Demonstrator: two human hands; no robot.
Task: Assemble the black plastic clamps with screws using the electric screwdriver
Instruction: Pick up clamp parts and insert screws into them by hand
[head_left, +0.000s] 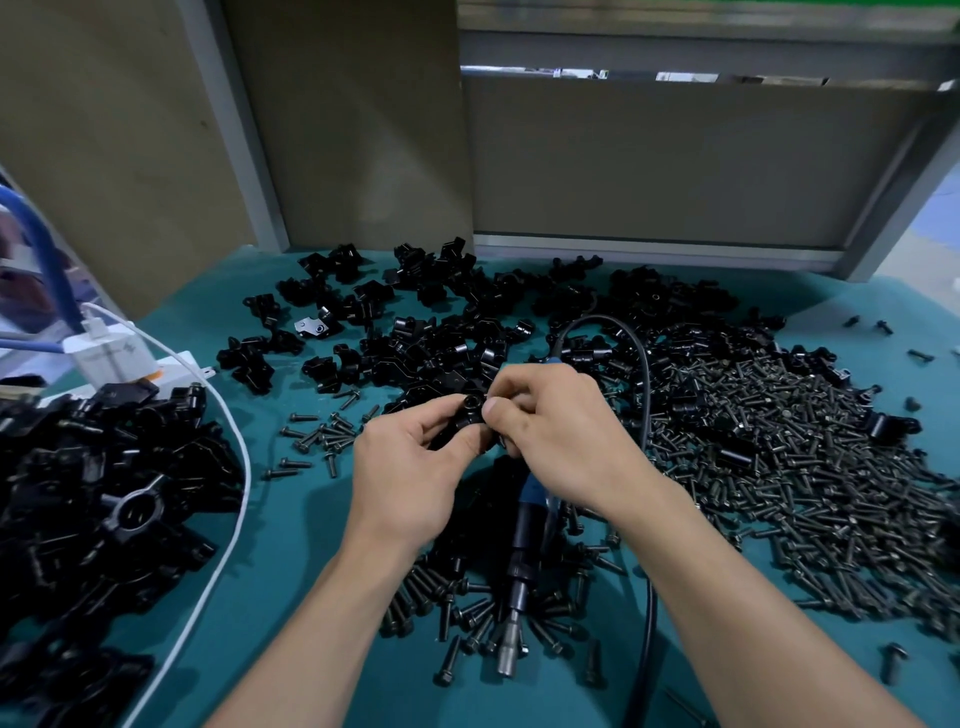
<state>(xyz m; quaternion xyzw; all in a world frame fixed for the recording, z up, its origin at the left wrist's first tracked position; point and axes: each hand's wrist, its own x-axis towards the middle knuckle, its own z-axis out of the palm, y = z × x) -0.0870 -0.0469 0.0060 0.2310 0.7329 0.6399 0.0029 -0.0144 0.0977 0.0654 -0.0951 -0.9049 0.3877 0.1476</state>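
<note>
While both hands meet over the middle of the teal table mat (291, 597), the left hand (410, 467) grips a black plastic clamp (465, 423), thumb under, fingers curled over its top. The right hand (561, 441) pinches the same clamp's right end with thumb and forefinger, other fingers curled in. Can't tell if a screw sits between those fingertips. The clamp is held above the mat, just in front of the far heap, round hole facing the camera.

The electric screwdriver (524, 530) lies on the mat under the right wrist, untouched, with its metal bit holder (511, 649) pointing near. Its black cable (644, 374) loops away to the far side and back past the right forearm.

The big screw pile (779, 467) covers the right of the mat. Loose screws (467, 613) fan around the screwdriver tip, and a small screw cluster (322, 436) lies just left of the left hand.

A heap of loose clamp parts (441, 322) spreads along the far side. A second pile of clamps (104, 493) sits at near left, some with screws showing.

A white cable (228, 467) curves past that left pile from a white charger (104, 358) at the left edge, with a blue cable (47, 249) beside it. Brown board panels (130, 156) stand behind the table.
</note>
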